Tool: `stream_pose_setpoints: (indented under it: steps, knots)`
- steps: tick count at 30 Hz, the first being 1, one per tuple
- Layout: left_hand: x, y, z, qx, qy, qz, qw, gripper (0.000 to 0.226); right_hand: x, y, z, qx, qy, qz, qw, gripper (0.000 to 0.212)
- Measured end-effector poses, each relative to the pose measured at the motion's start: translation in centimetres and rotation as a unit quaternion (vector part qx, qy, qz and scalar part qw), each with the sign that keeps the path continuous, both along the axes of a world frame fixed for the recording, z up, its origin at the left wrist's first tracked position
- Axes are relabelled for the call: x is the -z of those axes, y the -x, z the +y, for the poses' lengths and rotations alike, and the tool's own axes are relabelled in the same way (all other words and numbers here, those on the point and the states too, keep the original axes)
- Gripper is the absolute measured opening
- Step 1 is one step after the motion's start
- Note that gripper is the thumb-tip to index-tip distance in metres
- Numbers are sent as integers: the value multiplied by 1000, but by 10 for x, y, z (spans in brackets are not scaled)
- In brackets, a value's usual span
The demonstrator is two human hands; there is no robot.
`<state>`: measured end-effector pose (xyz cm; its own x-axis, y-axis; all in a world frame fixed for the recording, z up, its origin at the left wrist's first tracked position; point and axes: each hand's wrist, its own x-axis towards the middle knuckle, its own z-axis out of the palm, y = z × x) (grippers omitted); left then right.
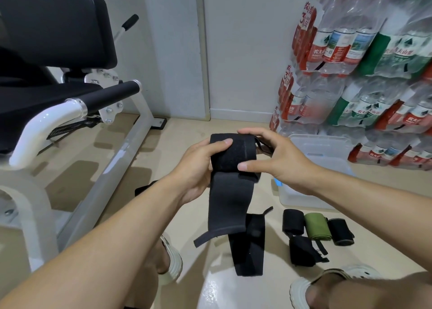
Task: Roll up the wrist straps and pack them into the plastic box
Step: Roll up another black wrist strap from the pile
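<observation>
Right of the box (320,145), which your right arm partly hides, bottle packs (364,58) crowd the wall; near its front lie rolled straps (316,226). You hold the black strap (230,168) up left of the box so its tail hangs free for rolling. Your left hand (198,166) and right hand (278,159) both pinch the roll; its core is hidden.

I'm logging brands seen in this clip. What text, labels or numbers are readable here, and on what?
"农夫山泉": red and green labels of the stacked water bottle packs.
"3": large numeral on the red pack wrap; the characters around it are too blurred to read.
Small print on the bottle labels: too small to read.
Wrist strap in the hands, rolled straps on the floor, plastic box: no readable text.
</observation>
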<state>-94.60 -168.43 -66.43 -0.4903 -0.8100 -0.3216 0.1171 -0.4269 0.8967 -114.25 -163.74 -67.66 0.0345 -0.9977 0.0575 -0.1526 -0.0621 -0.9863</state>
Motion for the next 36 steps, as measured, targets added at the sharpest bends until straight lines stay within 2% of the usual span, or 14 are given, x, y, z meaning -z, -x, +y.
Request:
stream_pose_setpoints:
  steps: [3, 6, 9, 13, 18, 21, 23, 26, 32, 36]
  knots:
    - [2, 0, -2, -16, 17, -8, 1000, 30, 0, -2, -1, -19, -77, -130, 988, 59]
    - [4, 0, -3, -25, 38, -20, 999, 35, 2, -3, 0, -42, -111, -127, 985, 57]
    - [4, 1, -2, -15, 37, -19, 999, 37, 3, -4, 1, -25, -77, -142, 987, 52]
    - [7, 3, -5, 4, -8, -4, 1000, 39, 7, -3, 1, 5, -19, -63, 998, 49]
    - [9, 1, -6, -7, -23, -13, 1000, 17, 6, -3, 3, -7, -3, -8, 1000, 53]
    - [9, 1, -8, -39, -16, -22, 999, 30, 2, -2, 2, -18, -34, -44, 998, 56]
    - [9, 2, -8, -45, 13, -32, 998, 37, 1, -3, -1, -17, -72, -102, 992, 61]
    - [11, 0, -7, -49, 64, -41, 996, 43, 3, -4, -1, -24, -118, -141, 983, 66]
    - [13, -3, -5, -21, 92, -21, 995, 62, 3, -2, 1, -66, -164, -160, 971, 52]
    - [15, 1, -5, -12, 78, -35, 996, 77, 5, -3, 0, -28, -140, -162, 976, 52]
